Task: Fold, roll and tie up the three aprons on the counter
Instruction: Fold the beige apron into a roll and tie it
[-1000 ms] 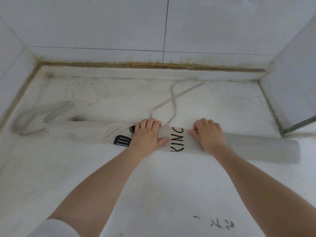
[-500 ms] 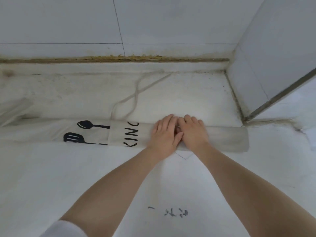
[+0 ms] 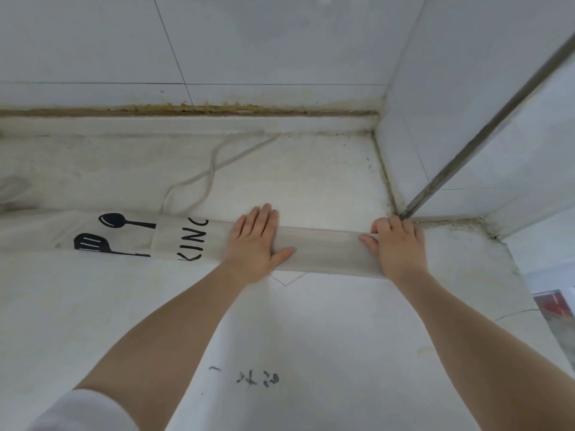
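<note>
A pale grey fabric apron [image 3: 323, 250], folded into a long narrow band, lies across the white stone counter [image 3: 311, 337] parallel to the tiled back wall [image 3: 249, 42]; black spoon and spatula prints and the letters "KINC" show on its left part; the left hand [image 3: 256, 241] lies flat on the band, fingers straight and thumb spread, gripping nothing; the right hand [image 3: 396, 244], a thin ring [image 3: 395, 226] on one finger, presses palm-down on the band's right end near the corner, fingers curled over the far edge; a thin fabric strap [image 3: 211, 172] loops behind the apron toward the wall; faint dark marks [image 3: 258, 378] sit on the near counter.
</note>
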`<state>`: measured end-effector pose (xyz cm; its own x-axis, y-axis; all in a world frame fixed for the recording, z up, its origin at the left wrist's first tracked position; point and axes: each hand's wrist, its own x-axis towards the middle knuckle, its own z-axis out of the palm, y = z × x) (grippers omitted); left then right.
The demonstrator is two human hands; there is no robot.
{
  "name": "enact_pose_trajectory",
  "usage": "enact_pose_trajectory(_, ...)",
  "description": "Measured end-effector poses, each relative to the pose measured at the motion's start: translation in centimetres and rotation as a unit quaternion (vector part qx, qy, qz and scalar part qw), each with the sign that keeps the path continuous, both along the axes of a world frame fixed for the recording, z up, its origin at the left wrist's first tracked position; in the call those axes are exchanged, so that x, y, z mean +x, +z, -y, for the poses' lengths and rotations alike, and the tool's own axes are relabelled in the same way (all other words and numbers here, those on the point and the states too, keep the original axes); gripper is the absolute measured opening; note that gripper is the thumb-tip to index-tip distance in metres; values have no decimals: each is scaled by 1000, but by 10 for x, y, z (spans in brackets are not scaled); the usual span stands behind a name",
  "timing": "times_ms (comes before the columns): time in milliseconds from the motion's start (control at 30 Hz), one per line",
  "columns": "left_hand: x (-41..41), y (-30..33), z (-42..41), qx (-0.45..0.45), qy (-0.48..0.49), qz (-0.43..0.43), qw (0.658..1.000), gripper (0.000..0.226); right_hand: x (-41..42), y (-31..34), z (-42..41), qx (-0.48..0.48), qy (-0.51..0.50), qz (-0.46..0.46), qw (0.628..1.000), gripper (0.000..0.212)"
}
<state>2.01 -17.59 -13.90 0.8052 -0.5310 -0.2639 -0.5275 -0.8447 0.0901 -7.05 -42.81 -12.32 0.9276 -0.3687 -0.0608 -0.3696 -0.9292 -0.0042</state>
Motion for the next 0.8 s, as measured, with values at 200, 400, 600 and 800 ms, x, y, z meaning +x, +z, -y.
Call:
enact_pose_trajectory(200, -1, 13, 20, -93, -127, 135, 978, 54, 8, 6, -3, 17, -2, -33, 999, 42)
enact_pose_trajectory(400, -19, 30, 63, -107, -105, -78, 986, 50, 13, 17, -1, 49, -11, -63, 997, 42)
enact_pose_trajectory(600, -30, 27, 77, -6, -70, -43, 997, 61, 15, 22, -6, 109, -72, -65, 989, 38)
enact_pose_trajectory(800, -32, 32, 85, 22, -53, -73, 996, 74, 20, 45, 3, 280, -126, -106, 946, 33)
